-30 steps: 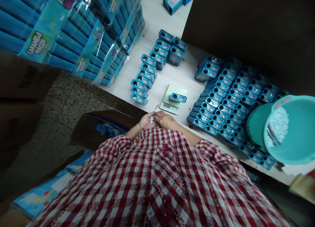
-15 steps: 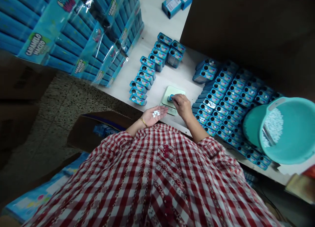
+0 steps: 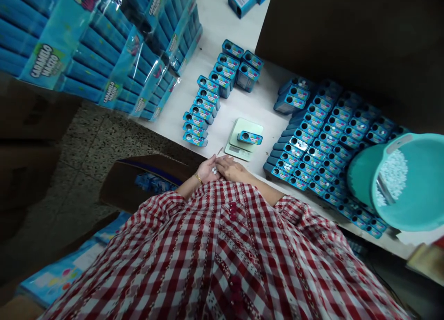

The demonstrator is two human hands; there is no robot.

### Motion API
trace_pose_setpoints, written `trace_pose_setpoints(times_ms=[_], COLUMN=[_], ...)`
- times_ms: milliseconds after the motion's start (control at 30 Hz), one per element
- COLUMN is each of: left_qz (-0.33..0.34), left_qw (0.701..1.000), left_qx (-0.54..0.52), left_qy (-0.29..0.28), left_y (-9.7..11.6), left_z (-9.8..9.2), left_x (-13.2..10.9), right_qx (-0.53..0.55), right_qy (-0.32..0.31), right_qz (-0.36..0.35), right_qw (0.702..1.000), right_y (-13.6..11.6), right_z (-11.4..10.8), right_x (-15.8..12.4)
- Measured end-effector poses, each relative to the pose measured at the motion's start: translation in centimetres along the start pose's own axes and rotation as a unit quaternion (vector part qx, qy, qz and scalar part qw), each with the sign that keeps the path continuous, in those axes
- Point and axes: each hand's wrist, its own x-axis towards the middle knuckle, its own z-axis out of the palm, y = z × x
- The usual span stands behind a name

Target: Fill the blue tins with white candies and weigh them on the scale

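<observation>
My left hand (image 3: 207, 169) is cupped palm up near the table's front edge, holding several small white candies (image 3: 214, 170). My right hand (image 3: 233, 170) rests against the left palm with its fingers together over the candies; whether it pinches one is hidden. Just beyond the hands, a small blue box (image 3: 250, 138) with a round hole in its top stands on a pale green digital scale (image 3: 239, 129). No hand touches that box.
Rows of blue boxes (image 3: 305, 153) crowd the right side, many with candies on top. Beside them a turquoise bucket (image 3: 362, 176) holds white candies and a metal scoop (image 3: 384, 189). More boxes (image 3: 203, 105) stand left of the scale; wrapped packs (image 3: 114, 56) are stacked far left.
My right hand has let go of the blue box on the scale and come back to my left palm. The left hand has cupped inward around the candies.
</observation>
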Motion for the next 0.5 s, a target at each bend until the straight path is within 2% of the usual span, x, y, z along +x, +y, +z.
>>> trace_pose_setpoints(times_ms=[200,300,400,500], left_qz=[0.013,0.031,0.040,0.047], left_qw=[1.000,0.999,0.996,0.995], left_qx=[-0.009,-0.006,0.023,0.044], left_qy=[-0.005,-0.039,-0.074,-0.083], left_y=[0.1,0.3,0.7,0.9], left_z=[0.4,1.0,1.9,2.4], left_x=[0.3,0.8,1.1,1.2], right_qx=[0.031,0.090,0.164,0.183], right_qy=[0.050,0.154,0.288,0.323], right_qz=[0.025,0.064,0.120,0.149], right_qw=[0.998,0.982,0.936,0.917], right_y=[0.6,2.1,4.6,7.2], right_z=[-0.8,-2.5,-4.3,-5.2], right_x=[-0.8,-1.3,-1.4,-1.3])
